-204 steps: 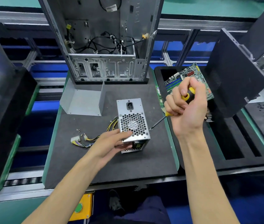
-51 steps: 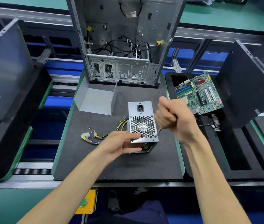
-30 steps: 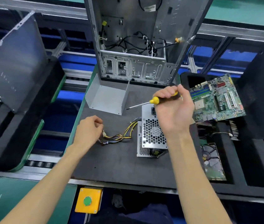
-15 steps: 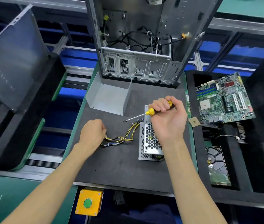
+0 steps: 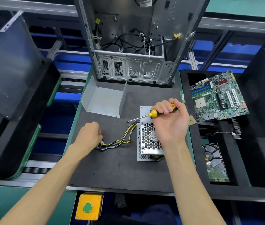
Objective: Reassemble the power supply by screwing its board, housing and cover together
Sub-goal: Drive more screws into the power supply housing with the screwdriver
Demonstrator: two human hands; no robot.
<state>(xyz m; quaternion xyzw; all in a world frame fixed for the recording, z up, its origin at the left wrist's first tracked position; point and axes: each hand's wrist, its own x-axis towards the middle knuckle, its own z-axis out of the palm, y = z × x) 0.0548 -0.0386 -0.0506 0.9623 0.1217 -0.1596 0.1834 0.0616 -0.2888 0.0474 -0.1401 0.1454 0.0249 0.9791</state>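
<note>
Lowered right hand hovers over power supply; tray holds motherboard.

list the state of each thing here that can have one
power supply: lying on the mat, cover off
cover: apart, behind the supply
screwdriver: lifted, tip off the supply
right hand: grips the screwdriver
left hand: curled at the cable bundle's end
computer case: upright, side open

Left hand curled into fist, knuckles up, low over mat's left half, forearm reaching in from lower left. Right hand raised, palm toward camera, fingers wrapped round screwdriver handle, tip pointing left.
</note>
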